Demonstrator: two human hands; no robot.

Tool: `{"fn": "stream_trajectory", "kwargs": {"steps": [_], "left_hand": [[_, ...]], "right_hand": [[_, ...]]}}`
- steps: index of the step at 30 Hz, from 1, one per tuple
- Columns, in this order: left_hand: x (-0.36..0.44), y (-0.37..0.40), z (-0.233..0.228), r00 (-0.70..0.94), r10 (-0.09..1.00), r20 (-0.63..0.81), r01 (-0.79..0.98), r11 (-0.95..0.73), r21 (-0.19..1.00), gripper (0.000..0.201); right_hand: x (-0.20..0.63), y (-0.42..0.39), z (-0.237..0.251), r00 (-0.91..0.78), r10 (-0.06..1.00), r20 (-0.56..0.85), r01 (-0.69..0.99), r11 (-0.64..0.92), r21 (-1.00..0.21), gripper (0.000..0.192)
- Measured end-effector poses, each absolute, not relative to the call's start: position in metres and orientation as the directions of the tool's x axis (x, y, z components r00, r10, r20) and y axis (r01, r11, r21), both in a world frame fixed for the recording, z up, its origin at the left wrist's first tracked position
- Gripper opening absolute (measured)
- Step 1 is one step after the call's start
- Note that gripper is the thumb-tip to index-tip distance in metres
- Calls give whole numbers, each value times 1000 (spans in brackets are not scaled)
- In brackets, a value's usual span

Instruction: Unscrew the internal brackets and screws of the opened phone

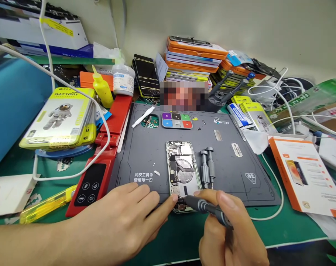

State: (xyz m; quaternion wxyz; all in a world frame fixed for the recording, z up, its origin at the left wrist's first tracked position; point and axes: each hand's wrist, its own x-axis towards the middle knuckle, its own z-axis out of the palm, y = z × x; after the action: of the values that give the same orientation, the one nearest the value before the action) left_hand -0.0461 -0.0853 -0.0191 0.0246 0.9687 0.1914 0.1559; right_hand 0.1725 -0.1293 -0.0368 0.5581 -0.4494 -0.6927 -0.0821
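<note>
An opened phone lies face down on a dark grey work mat, its circuit boards and coil exposed. My left hand rests on the mat with a fingertip touching the phone's near left corner. My right hand grips a grey screwdriver, whose tip points into the phone's near end. Two more grey screwdrivers lie just right of the phone.
On the mat's far edge sit a coloured screw tray and a white pry tool. A red heater device lies left, yellow battery boxes beyond it. Phone stacks, cables and an orange-white box crowd the back and right.
</note>
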Motion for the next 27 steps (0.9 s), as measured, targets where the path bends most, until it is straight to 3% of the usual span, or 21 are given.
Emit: {"fn": "stream_trajectory", "kwargs": {"steps": [6,10,14,16,21,27], "left_hand": [[-45,-84,-19,882,375,284,361,-927,102,42],[-48,-85,-19,891,356,281,360,-932,38,46],[-52,-86,-14,920,188,343,205,-979,-14,42],[-51,-86,-9,912,136,387,130,-991,40,32],[-48,-87,-4,910,265,320,157,-932,326,13],[-44,-90,-17,903,243,355,152,-952,264,15]], "right_hand": [[172,-128,-40,45,528,848,703,587,-402,77],[173,-131,-41,9,538,843,739,564,-368,74],[175,-132,-38,-41,610,792,785,510,-352,71],[176,-132,-36,-25,657,754,809,456,-371,77],[177,-134,-40,-4,659,752,812,441,-382,80],[178,-138,-47,-26,607,795,776,513,-367,77]]}}
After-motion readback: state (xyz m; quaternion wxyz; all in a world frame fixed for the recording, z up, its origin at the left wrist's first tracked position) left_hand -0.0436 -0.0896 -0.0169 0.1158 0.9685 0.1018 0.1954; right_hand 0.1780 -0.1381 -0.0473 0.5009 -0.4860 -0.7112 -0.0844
